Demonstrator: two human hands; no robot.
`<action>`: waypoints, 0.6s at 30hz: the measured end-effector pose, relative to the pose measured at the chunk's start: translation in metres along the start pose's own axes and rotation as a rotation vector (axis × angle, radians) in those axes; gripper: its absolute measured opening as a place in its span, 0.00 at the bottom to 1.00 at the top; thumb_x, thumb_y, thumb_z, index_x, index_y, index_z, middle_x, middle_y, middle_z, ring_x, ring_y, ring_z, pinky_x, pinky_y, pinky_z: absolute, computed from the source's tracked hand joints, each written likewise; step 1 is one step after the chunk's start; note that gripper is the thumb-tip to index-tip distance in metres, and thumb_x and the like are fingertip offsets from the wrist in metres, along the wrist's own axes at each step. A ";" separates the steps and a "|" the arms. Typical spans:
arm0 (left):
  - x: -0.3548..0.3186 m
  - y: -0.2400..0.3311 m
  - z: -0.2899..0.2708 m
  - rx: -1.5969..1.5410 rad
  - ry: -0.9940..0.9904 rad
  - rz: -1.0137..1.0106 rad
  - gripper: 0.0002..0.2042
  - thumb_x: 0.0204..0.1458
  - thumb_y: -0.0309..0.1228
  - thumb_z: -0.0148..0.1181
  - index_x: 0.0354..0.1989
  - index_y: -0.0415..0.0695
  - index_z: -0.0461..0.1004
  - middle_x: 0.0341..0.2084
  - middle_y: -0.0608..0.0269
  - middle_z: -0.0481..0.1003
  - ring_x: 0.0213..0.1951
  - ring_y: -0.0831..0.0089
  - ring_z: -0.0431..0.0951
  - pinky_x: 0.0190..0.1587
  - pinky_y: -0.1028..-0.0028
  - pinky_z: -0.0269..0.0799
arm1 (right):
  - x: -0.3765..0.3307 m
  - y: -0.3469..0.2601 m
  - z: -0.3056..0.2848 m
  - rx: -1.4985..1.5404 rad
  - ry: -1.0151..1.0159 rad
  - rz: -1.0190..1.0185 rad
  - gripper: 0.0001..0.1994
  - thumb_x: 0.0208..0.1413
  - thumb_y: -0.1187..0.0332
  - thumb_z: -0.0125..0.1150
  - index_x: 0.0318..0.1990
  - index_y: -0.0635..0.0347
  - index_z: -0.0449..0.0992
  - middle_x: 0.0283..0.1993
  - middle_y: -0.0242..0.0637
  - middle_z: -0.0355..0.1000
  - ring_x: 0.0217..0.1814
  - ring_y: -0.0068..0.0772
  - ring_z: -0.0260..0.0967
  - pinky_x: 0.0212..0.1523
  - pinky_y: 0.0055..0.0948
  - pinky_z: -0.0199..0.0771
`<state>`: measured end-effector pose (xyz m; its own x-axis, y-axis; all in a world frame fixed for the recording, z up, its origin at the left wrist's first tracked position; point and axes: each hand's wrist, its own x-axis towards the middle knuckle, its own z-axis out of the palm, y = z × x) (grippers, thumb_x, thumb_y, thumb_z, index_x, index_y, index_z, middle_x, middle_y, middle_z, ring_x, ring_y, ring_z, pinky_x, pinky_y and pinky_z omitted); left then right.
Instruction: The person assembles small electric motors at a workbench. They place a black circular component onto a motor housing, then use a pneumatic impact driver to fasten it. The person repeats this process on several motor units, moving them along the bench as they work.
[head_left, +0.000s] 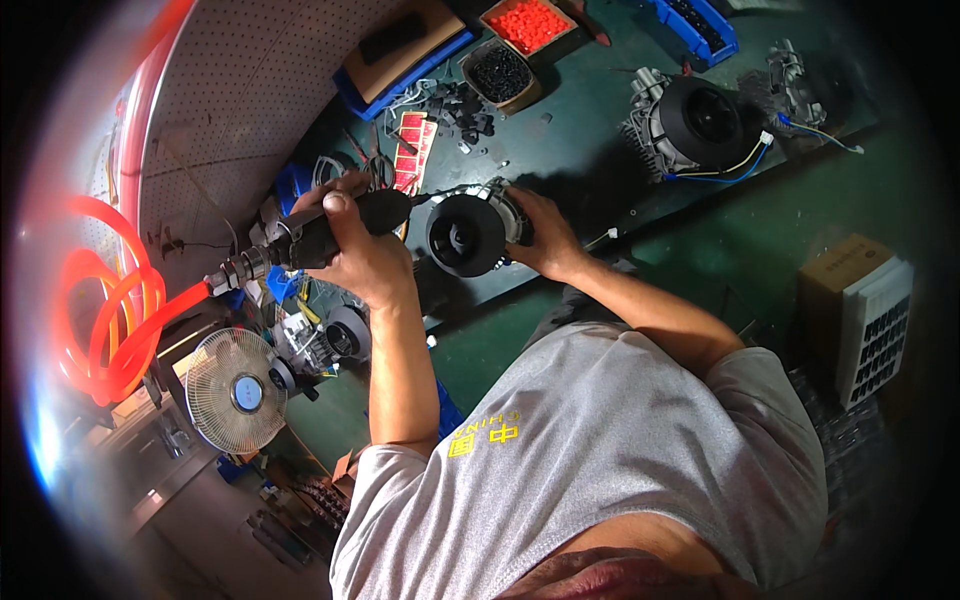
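Note:
My left hand (372, 262) is wrapped round a black air screwdriver (312, 232), its thumb along the top of the body. A red air hose (175, 318) joins the tool's metal rear fitting. The driver's thin shaft points right, to the top edge of a round blower unit (466, 236) with a black housing and silver metal body. Whether the tip touches the unit is too small to tell. On the unit's right side my right hand (545, 238) grips it, fingers behind and thumb in front. The unit rests near the front edge of the green bench (585, 165).
Two similar units (700, 120) with loose wires stand at the right. Behind are an orange-red parts box (528, 25), a box of black screws (502, 75) and a blue bin (695, 30). A fan (237, 390) stands at lower left, a carton (845, 285) at right.

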<state>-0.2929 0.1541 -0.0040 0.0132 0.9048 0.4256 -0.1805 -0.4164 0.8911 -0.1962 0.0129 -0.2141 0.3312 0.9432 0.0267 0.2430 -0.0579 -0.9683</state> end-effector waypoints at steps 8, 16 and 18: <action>0.000 -0.007 -0.015 0.016 -0.122 0.001 0.13 0.57 0.29 0.68 0.46 0.39 0.74 0.37 0.57 0.77 0.42 0.63 0.80 0.52 0.59 0.78 | 0.000 0.000 0.000 -0.023 0.006 -0.003 0.49 0.44 0.61 0.80 0.74 0.57 0.59 0.75 0.53 0.59 0.75 0.61 0.56 0.74 0.52 0.59; 0.010 -0.012 -0.026 0.064 -0.333 -0.067 0.18 0.55 0.31 0.71 0.51 0.40 0.74 0.43 0.51 0.80 0.49 0.57 0.81 0.60 0.55 0.75 | -0.001 -0.001 0.002 -0.002 0.065 -0.033 0.47 0.42 0.63 0.80 0.72 0.59 0.63 0.73 0.53 0.62 0.74 0.58 0.58 0.74 0.49 0.60; 0.013 -0.014 -0.032 0.052 -0.321 -0.085 0.18 0.55 0.31 0.72 0.51 0.40 0.74 0.43 0.51 0.80 0.49 0.57 0.82 0.60 0.55 0.75 | -0.001 -0.002 0.001 -0.003 0.080 -0.066 0.46 0.41 0.67 0.78 0.72 0.59 0.63 0.73 0.52 0.63 0.74 0.57 0.60 0.74 0.48 0.61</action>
<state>-0.3218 0.1749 -0.0156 0.3368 0.8656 0.3704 -0.1154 -0.3525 0.9287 -0.1978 0.0121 -0.2122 0.3865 0.9157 0.1104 0.2689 0.0026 -0.9632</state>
